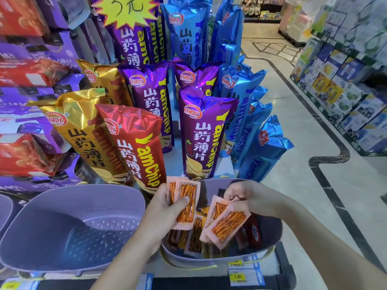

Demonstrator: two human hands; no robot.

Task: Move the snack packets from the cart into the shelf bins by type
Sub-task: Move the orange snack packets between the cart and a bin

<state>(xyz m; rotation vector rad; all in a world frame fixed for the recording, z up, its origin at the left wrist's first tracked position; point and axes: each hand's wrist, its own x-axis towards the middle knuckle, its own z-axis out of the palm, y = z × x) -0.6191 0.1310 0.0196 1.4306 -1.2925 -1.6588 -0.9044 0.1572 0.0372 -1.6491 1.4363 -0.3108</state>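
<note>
Over the packet-filled bin (211,262), the left hand (165,208) pinches a pair of stick-snack packets (186,206) above its far-left rim. The right hand (245,197) grips a second pair (228,225) above its middle. A purple basket (73,231) sits just left of the bin, and yam chip bags (201,135) crowd its far edge.

Shelf (272,268) with left bin (62,227), right bin (209,261) and upright yam-chip bags (205,132).

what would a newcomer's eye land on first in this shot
The wall of tall foil YamChip bags in purple, gold, red and blue fills the middle, under a yellow starburst price sign at the top. Low in front, the left hand grips pink-edged packets and the right hand pinches a second pair of packets above the lavender bin of mixed snacks.
</note>
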